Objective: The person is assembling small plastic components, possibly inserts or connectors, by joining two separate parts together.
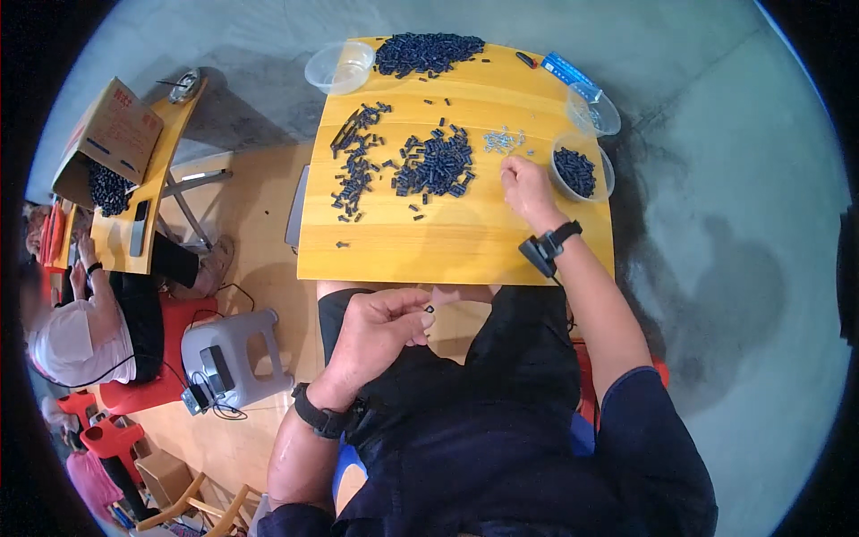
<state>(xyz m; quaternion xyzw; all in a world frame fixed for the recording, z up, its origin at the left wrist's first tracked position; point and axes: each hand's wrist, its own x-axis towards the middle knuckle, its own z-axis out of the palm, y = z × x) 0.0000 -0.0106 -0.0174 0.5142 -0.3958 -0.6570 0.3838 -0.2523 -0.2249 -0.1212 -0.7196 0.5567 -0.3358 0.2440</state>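
Observation:
Above my lap, just off the table's near edge, my left hand [383,329] pinches a small black part [429,310] between thumb and fingertips. My right hand [528,190] rests over the right side of the yellow table [403,259], its fingers curled together beside a scatter of small silvery metal pieces [503,140]. Whether a piece sits in those fingertips is too small to tell. A heap of short black cylindrical parts [436,163] lies mid-table. Left of it spreads a looser group of black parts [354,183], some long and thin.
A clear tub of black parts [574,172] stands by my right wrist. Farther back are another clear tub [595,111], a blue box [569,73], a large black pile [425,54] and a clear bowl [340,68]. Another person [89,331] sits at a table on the left.

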